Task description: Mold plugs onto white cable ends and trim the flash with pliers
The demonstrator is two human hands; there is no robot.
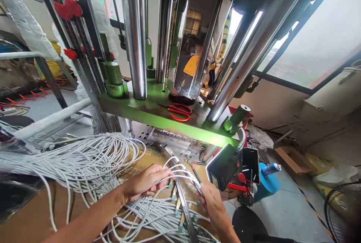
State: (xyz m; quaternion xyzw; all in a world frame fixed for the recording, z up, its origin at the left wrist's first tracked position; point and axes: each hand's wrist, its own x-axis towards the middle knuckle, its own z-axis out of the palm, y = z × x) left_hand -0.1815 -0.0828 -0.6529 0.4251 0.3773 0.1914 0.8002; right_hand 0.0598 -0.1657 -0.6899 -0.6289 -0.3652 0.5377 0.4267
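My left hand (145, 183) is closed around a few thin white cables (180, 173) that arch over to my right hand (213, 203). My right hand pinches the same cables near their ends, just below a black lamp head (224, 166). A big bundle of white cables (81, 160) lies across the brown bench to the left, and more of them, with small green-tipped ends (173, 197), lie under my hands. A metal rail (184, 205) runs between my hands.
A green press bed (158, 113) with chrome columns (135, 36) stands right behind the bench; red scissors (179, 111) lie on it. A blue can (270, 169) and a black fan (342, 209) are at the right. Cardboard and clutter lie on the floor.
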